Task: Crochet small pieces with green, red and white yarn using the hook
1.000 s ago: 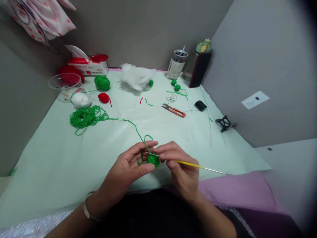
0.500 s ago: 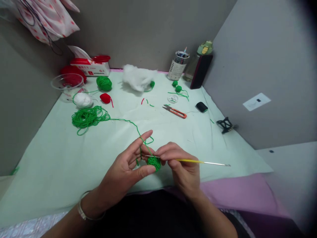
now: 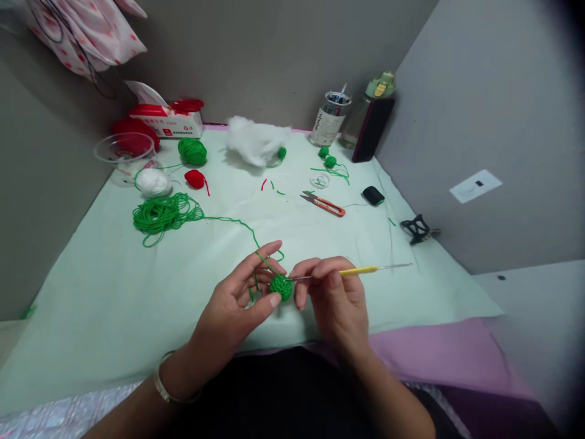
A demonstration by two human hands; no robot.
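Crochet piece [image 3: 280,288], green and rounded: one, at the near middle, above the pale cloth [image 3: 137,323], pinched between the thumb and fingers of your left hand [image 3: 240,292]. Your left index finger is raised, with green yarn passing over it. Hook [image 3: 363,270], yellow-handled: one, gripped by your right hand [image 3: 340,299], thumb closed against the fingers, its left end at the piece. Yarn heap [image 3: 159,216], loose, green: one, left, joined to your work by a strand. Balls, left side: green [image 3: 192,151], red [image 3: 194,178] and white [image 3: 154,183]. Stuffing [image 3: 254,141], white: one clump, far middle. Snips [image 3: 323,203], orange: one pair, right of middle. Pen jar [image 3: 329,121], far right, just beside a bottle [image 3: 354,125]. Clip [image 3: 417,230], black: one, right edge of the cloth.
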